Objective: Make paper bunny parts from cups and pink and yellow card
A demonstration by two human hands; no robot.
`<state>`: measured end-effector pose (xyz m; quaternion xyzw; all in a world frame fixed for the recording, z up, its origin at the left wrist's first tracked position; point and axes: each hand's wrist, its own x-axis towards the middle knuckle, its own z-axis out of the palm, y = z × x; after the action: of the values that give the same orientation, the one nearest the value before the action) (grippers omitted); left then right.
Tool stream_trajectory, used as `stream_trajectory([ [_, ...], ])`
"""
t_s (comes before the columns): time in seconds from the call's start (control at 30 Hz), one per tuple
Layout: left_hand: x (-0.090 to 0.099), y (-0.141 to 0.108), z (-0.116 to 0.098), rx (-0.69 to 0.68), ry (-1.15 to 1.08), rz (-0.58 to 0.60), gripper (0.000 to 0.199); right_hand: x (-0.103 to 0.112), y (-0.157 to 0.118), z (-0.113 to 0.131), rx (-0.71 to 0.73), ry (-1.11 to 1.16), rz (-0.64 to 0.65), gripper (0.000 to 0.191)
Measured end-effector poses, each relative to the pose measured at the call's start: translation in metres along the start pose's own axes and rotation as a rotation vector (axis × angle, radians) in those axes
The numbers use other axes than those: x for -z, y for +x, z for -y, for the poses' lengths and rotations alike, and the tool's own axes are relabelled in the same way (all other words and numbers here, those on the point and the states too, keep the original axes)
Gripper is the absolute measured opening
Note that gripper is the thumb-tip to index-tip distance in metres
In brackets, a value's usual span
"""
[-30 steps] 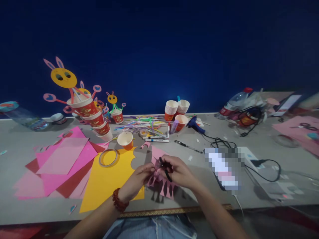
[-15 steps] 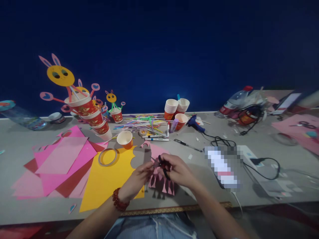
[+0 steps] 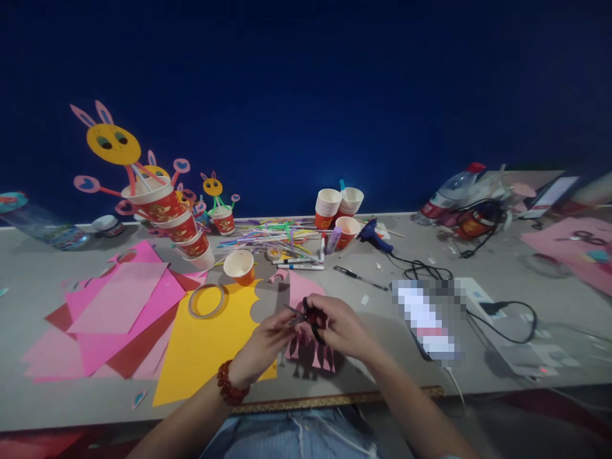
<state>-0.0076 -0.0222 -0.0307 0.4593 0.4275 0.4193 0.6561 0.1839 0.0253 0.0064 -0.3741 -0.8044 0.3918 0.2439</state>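
My right hand (image 3: 340, 323) is closed round the black handles of a small pair of scissors (image 3: 313, 319). The blades point left and stand apart, right at the fingertips of my left hand (image 3: 268, 341). Those left fingers are pinched together; what lies between them is too small and hidden to make out. A beaded bracelet (image 3: 232, 382) circles my left wrist. Below the hands lies a pink paper sheet (image 3: 306, 288) with its lower edge cut into strips and curved gaps. Under my left forearm is a yellow sheet (image 3: 191, 347) with rounded bites cut from its edge.
Left of me are stacked pink and red papers (image 3: 124, 299), a tape roll (image 3: 206, 301) and a paper cup (image 3: 240, 266). Cup figures (image 3: 153, 197) stand behind. Coloured sticks (image 3: 277, 236), a blue glue gun (image 3: 375, 236), a pen (image 3: 361, 278) and a phone (image 3: 425, 322) lie around.
The scissor blades have spread apart and now show clearly at my left fingertips. Both hands have stayed in nearly the same place.
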Motion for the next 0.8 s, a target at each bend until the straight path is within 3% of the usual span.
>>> stream_trajectory([
  [0.13,-0.001,0.0,0.002,-0.022,0.077,-0.012,0.028,-0.004,0.0,-0.003,0.0,-0.018,-0.033,0.013],
  [0.27,-0.004,0.002,0.009,0.078,-0.03,-0.141,0.026,-0.005,-0.006,0.001,-0.167,0.073,-0.247,0.012],
  [0.37,-0.006,0.002,0.009,0.073,-0.035,-0.184,0.021,-0.005,-0.018,0.01,-0.291,0.183,-0.375,0.022],
  [0.6,-0.01,0.0,0.007,0.021,0.04,-0.227,0.022,-0.027,-0.047,0.014,-0.35,0.335,-0.34,0.02],
  [0.8,-0.017,-0.001,0.012,0.049,0.046,-0.339,0.023,-0.033,-0.041,0.001,-0.325,0.145,-0.502,0.017],
])
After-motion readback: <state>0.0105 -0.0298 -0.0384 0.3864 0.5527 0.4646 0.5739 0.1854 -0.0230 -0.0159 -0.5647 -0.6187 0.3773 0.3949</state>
